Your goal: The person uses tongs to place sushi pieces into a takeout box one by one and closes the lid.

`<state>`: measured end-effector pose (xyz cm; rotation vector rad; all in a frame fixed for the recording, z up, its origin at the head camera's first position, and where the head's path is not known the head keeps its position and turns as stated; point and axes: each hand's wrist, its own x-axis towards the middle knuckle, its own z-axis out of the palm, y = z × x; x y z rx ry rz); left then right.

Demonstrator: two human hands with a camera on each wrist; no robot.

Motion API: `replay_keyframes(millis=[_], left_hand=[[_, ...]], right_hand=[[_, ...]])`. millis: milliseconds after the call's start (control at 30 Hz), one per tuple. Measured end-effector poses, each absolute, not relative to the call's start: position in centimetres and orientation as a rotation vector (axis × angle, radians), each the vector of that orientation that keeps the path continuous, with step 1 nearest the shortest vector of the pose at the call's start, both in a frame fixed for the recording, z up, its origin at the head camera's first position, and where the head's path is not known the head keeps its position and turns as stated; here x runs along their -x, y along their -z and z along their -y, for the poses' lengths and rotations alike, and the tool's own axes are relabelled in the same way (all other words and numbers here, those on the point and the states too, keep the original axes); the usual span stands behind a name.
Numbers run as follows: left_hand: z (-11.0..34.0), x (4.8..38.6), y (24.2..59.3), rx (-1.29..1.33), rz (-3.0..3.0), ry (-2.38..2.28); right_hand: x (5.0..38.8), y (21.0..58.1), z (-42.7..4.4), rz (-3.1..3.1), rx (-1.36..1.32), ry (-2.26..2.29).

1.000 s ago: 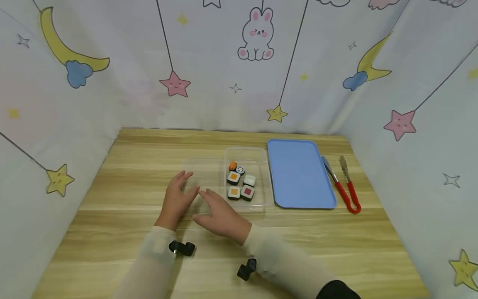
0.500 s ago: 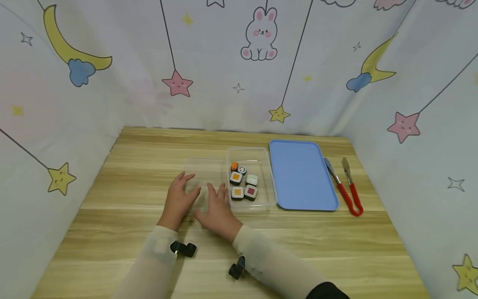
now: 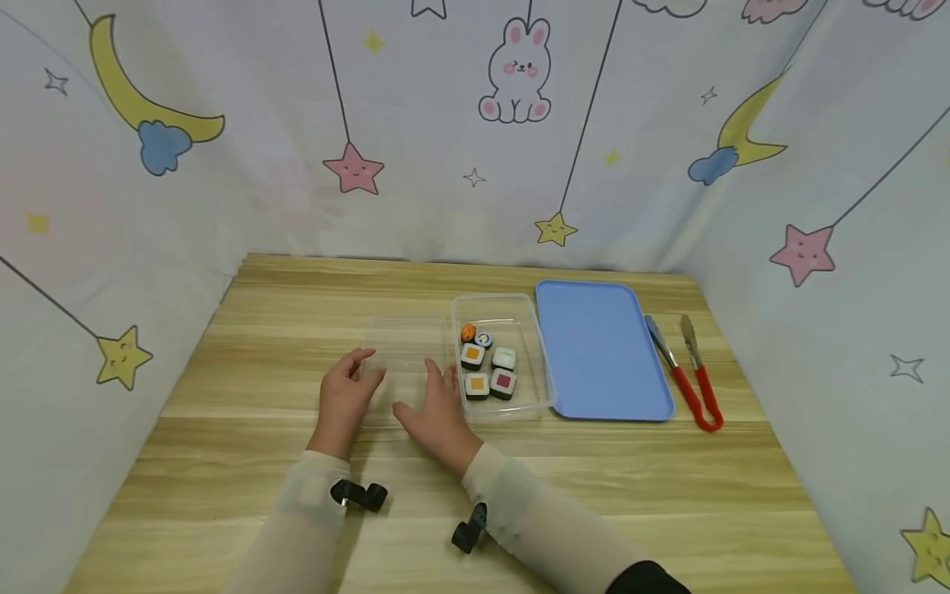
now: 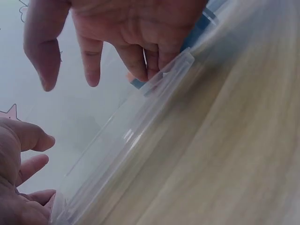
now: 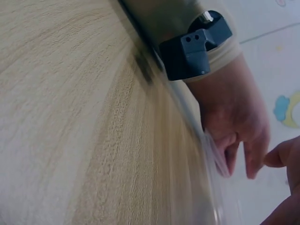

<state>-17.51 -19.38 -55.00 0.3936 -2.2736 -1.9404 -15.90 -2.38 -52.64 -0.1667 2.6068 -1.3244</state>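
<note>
A clear, shallow plastic lid [image 3: 404, 337] lies on the table. My left hand [image 3: 344, 404] is at its left edge, with the fingertips touching the corner and the thumb raised, as the left wrist view shows. On the opposite side, my right hand [image 3: 439, 417] reaches down between the lid and a clear plastic box [image 3: 542, 355], fingers extended, thumb spread over the lid. The box holds several sushi pieces [image 3: 477, 385], some square, some small and round. In the right wrist view, the left hand [image 5: 232, 112] has its fingers pointing down at the lid's edge.
A blue tray [image 3: 601, 351] lies against the box's right side. Beyond it, tongs with red handles [image 3: 696, 396] lie spread on the wooden table [image 3: 297, 305]. A patterned white curtain [image 3: 430, 223] encloses the back and sides.
My right hand has moved from over the lid to its right edge, fingers now pointing away from me. The left hand has drawn slightly left. The box sits slightly further right against the tray.
</note>
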Motion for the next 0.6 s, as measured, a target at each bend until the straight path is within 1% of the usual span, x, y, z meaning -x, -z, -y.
replay_keyframes(millis=[367, 600], left_hand=[[19.4, 16.8, 53.1, -0.359, 2.102, 1.984], [19.5, 16.4, 51.0, -0.302, 2.139, 1.841]], right_hand=[[16.0, 51.6, 2.2, -2.609, 0.238, 1.393], [15.8, 49.7, 2.0, -2.536, 0.246, 1.471]])
